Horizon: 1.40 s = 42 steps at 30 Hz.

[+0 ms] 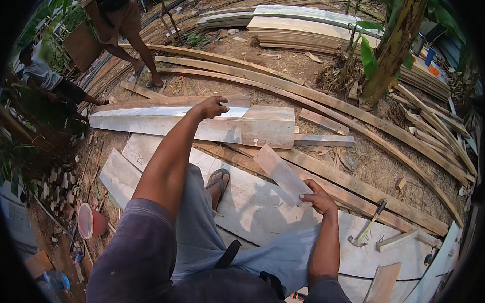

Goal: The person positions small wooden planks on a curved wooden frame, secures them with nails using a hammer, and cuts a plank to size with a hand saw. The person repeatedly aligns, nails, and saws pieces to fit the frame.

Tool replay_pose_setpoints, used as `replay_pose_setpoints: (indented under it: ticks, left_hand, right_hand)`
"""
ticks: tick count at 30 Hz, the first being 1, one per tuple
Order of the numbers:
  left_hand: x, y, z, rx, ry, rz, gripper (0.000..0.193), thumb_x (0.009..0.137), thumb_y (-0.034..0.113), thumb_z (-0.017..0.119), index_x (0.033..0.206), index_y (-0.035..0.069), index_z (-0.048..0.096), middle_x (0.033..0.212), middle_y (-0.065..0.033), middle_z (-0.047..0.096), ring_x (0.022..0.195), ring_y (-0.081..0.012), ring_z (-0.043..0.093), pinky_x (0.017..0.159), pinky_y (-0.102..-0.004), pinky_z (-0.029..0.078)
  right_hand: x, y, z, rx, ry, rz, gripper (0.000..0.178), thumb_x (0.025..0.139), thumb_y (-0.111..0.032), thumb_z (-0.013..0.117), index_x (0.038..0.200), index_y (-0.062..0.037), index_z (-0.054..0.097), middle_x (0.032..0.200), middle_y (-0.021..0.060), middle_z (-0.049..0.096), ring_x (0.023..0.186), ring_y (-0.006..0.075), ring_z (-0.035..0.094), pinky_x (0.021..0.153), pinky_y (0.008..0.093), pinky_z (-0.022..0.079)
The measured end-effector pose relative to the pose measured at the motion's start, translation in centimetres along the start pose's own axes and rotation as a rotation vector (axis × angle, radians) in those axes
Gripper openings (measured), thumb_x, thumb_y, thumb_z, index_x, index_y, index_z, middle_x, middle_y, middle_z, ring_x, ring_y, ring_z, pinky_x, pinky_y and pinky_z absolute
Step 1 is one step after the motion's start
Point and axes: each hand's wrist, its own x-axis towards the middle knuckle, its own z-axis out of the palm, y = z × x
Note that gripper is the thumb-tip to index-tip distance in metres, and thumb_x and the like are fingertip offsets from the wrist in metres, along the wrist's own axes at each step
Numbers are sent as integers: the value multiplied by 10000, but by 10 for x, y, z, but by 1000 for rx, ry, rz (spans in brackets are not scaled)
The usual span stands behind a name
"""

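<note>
My right hand (319, 198) grips the lower end of a short rectangular plywood piece (280, 173), which slants up to the left over the pale sheets. My left arm reaches forward, and my left hand (212, 107) is above a long narrow wooden box-like form (174, 126) with a pale side. The fingers of that hand are curled in; anything inside them is too small to make out. Just right of the left hand, a squarish plywood panel (268, 127) covers the form's right end. A short wood strip (324, 140) sticks out beyond it.
Pale sheets (251, 210) lie under my sandalled foot. A claw hammer (367, 225) rests at the right among timber. Long beams (330, 96) curve across the ground, with stacked boards (305, 36) behind. A red bucket (92, 221) stands left. Two people (111, 18) are at the upper left.
</note>
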Motion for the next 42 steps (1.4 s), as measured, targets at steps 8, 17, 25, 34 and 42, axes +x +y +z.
replay_pose_setpoints:
  ticks: [8,17,25,34,42]
  left_hand:
    - [216,-75,13,398,154,142,693,899,217,714,1507,4,456,1509,-273,493,1400,-387,491,1180,-422,395]
    - [341,-95,54,692,64,86,862,699,324,883,1471,196,520,1515,-93,525,1385,-291,527,1185,-584,338]
    - [301,-76,38,780,39,122,681,626,340,922,1236,148,687,1232,-82,718,1207,-276,653,1060,-534,416]
    - [153,-55,39,807,318,331,586,656,315,916,1151,120,669,1125,-76,676,1166,-270,631,985,-487,434]
    - [25,-57,55,996,436,413,523,679,192,858,1101,89,567,1089,-127,637,1104,-327,626,937,-465,461]
  right_hand:
    - [-55,0,-8,666,133,-52,682,885,-446,764,1378,-82,464,1260,161,631,1000,380,723,857,523,593]
    - [-53,7,34,481,599,-58,899,717,-288,843,1474,-49,422,1282,143,633,1119,273,660,917,402,550]
    - [-25,-27,48,465,479,-101,1002,631,-214,840,1494,-33,364,1236,193,640,1064,339,703,922,448,572]
    - [-34,-27,45,301,455,-312,1118,645,-376,954,1491,-103,276,1225,166,589,863,264,705,702,375,598]
    - [-21,-40,52,162,468,-553,1026,797,-391,901,1544,-53,285,1271,132,578,1169,235,591,993,397,485]
